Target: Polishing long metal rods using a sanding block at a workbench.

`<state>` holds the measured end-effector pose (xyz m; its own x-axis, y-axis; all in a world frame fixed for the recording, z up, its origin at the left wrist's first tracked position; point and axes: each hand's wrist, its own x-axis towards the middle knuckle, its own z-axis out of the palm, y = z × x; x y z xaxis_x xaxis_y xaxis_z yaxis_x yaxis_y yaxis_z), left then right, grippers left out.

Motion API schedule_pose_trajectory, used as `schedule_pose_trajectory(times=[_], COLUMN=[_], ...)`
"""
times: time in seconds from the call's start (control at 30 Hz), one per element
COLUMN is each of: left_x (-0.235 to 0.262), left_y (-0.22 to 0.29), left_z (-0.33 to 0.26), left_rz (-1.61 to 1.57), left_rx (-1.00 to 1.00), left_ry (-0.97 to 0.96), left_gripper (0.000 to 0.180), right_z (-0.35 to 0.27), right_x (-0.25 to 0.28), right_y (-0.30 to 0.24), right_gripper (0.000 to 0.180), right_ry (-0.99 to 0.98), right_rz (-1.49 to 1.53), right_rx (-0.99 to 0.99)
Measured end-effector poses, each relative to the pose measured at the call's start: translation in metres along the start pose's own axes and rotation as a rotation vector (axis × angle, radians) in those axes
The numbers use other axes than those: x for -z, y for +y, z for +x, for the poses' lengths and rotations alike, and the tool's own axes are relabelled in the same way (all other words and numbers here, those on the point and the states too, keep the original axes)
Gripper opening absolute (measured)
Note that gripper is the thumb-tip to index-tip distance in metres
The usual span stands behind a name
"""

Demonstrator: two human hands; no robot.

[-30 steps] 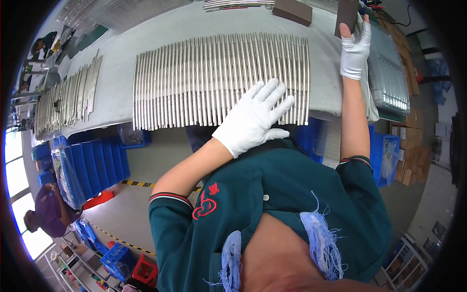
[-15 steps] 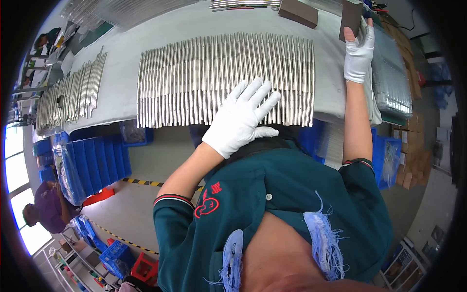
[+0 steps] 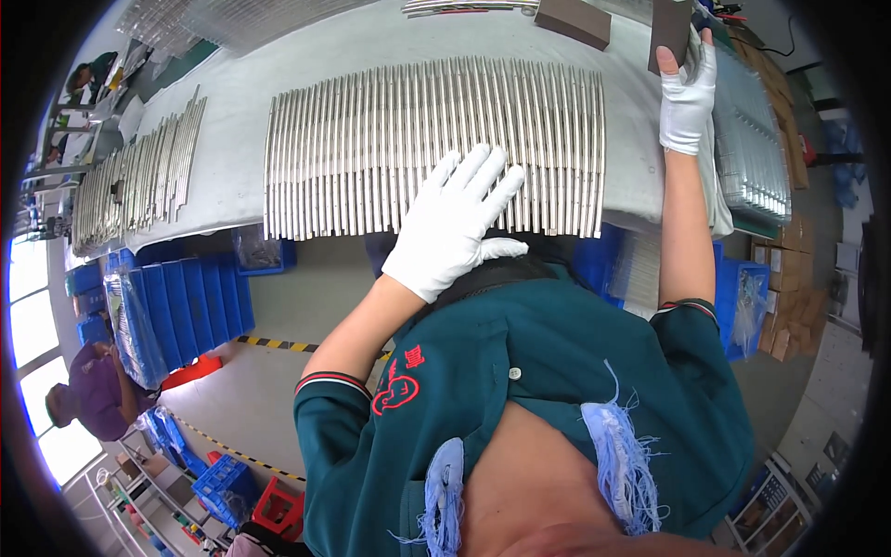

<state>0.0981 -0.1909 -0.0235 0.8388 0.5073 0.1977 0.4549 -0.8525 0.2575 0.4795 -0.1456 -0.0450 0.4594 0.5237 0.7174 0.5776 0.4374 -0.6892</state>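
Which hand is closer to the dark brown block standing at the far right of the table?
Right. The right hand grips the brown block; the left hand lies flat on the row of metal rods, apart from it.

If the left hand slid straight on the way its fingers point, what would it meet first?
The left hand lies flat on the row of metal rods, fingers pointing up and to the right across them. Going on, it would only cross more rods; past their far ends lies bare grey tabletop, then probably the brown block.
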Motion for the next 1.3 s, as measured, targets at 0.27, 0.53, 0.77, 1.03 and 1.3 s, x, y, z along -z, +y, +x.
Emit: schedule_pose_trajectory(times=[0.27,0.53,0.77,1.03,1.3], left_x=[0.003,0.014,0.016,0.012,-0.018], left_y=[0.004,-0.002,-0.006,-0.003,0.006], left_z=[-0.003,-0.057,-0.067,-0.046,-0.028], left_rz=[0.001,-0.018,-0.062,0.008,0.099], left_rx=[0.001,-0.126,0.000,0.110,0.146], left_ry=[0.026,0.039,0.425,0.163,0.342], left_gripper=[0.078,0.048,0.040,0.047,0.050], right_z=[0.001,0.002,0.000,-0.002,-0.002], right_x=[-0.001,-0.008,-0.002,-0.003,-0.003], right_y=[0.002,-0.004,0.003,-0.002,0.000], right_gripper=[0.086,0.091,0.088,0.084,0.080], right_ry=[0.012,-0.039,-0.020,-0.042,-0.071], right_rz=[0.055,0.124,0.054,0.020,-0.018], right_rx=[-0.010,0.024,0.018,-0.034,0.009])
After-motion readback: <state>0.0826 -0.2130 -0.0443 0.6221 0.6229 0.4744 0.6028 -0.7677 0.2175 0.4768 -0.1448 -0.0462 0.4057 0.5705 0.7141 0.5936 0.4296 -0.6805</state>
